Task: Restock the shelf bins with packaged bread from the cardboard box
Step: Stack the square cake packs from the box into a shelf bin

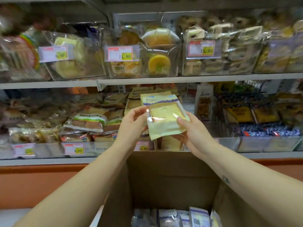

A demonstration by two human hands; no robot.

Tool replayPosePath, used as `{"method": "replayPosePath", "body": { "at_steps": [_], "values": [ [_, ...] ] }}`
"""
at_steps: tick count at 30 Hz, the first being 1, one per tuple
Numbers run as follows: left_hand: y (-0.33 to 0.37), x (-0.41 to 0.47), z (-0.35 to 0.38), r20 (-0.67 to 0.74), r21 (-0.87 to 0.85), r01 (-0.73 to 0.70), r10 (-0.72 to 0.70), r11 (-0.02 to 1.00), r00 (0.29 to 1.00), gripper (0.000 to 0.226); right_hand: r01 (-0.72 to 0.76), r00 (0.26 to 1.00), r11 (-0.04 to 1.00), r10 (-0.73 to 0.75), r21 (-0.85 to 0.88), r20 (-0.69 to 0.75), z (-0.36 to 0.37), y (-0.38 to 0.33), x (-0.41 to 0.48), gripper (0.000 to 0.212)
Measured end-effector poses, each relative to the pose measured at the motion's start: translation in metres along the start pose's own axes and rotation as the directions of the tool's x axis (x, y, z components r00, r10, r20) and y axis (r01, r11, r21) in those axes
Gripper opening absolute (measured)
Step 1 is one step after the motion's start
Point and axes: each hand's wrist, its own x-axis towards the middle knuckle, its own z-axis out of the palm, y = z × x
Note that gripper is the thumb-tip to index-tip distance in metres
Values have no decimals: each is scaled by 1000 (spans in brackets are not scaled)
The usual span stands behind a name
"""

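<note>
Above the cardboard box (164,176), the grips of left hand (133,122) and right hand (192,134) pinch one sliced-bread packet (164,117); its slick film could slip, dropping it inside

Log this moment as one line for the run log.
state: bread pack held before lower shelf bin | left hand: grips pack's left edge | right hand: grips its right edge | cardboard box: more packs inside

Location: retail shop, bakery aisle. Two tiered shelves (147,79) carry clear bins (144,59) of wrapped bread, each fronted by a printed price label (120,54). A stock-filled cardboard box (170,179) stands below.
</note>
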Motion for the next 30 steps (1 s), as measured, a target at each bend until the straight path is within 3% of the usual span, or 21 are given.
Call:
{"method": "replayPosePath", "body": {
  "at_steps": [3,6,9,15,20,22,24,25,27,30],
  "values": [
    [-7,8,-15,54,88,-31,26,996,998,32,47,998,999,-46,10,-44,17,9,22,32],
    [-13,21,-22,101,287,-88,61,954,993,41,59,996,998,-61,-37,-62,29,15,44,39],
    [-11,45,-25,73,470,-190,177,862,982,42,115,993,967,-119,-226,-7,34,8,63,40],
    [-16,93,-20,37,560,-226,248,797,968,40,260,962,683,-244,-683,123,20,-9,103,58],
    [-31,122,-16,31,673,-215,263,707,964,42,326,926,492,-336,-807,170,19,3,123,50],
    [-38,126,-14,62,771,-186,218,609,974,51,337,908,356,-369,-872,200,17,11,124,53],
    [-42,126,-12,112,890,-173,166,421,980,65,339,900,230,-362,-912,243,13,16,124,58],
    [-43,126,-12,137,922,-185,160,340,978,69,348,897,211,-357,-913,260,12,17,126,57],
    [-43,128,-13,176,930,-224,181,293,968,67,376,887,260,-379,-890,264,10,17,130,50],
    [-41,135,-12,190,864,-285,256,416,948,54,381,858,343,-476,-858,191,14,13,140,44]
  ]
}}
